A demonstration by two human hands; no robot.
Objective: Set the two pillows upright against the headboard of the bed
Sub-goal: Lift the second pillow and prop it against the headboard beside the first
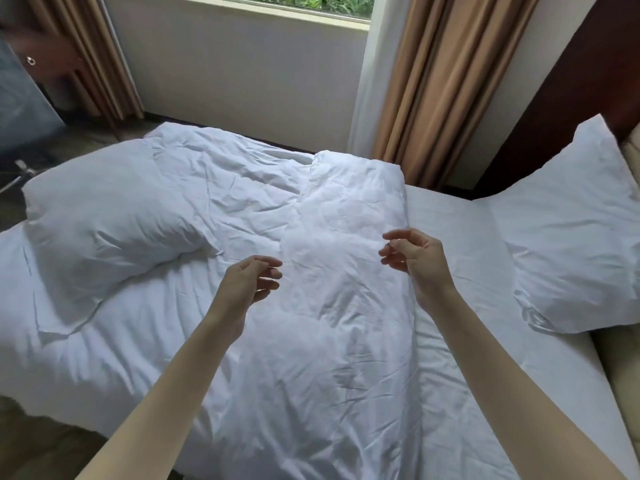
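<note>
Both hands, left point(250, 279) and right point(414, 258), hover empty (fingers loosely curled) over the duvet point(311, 306); one pillow point(104, 223) lies far left, another point(568, 244) leans right.

A duvet point(311, 271) lies crumpled across the middle of the bed point(460, 271). One pillow point(104, 223) lies on it toward nine o'clock. The other pillow point(571, 237) leans against the headboard point(581, 81) at three o'clock, its lower edge on the bare sheet. Both hands hover over the duvet at the centre, the left hand point(251, 282) toward eight o'clock of the right hand point(415, 261). Behind the bed, at twelve o'clock, is a window point(311, 3), with curtains point(433, 91) on either side.
</note>
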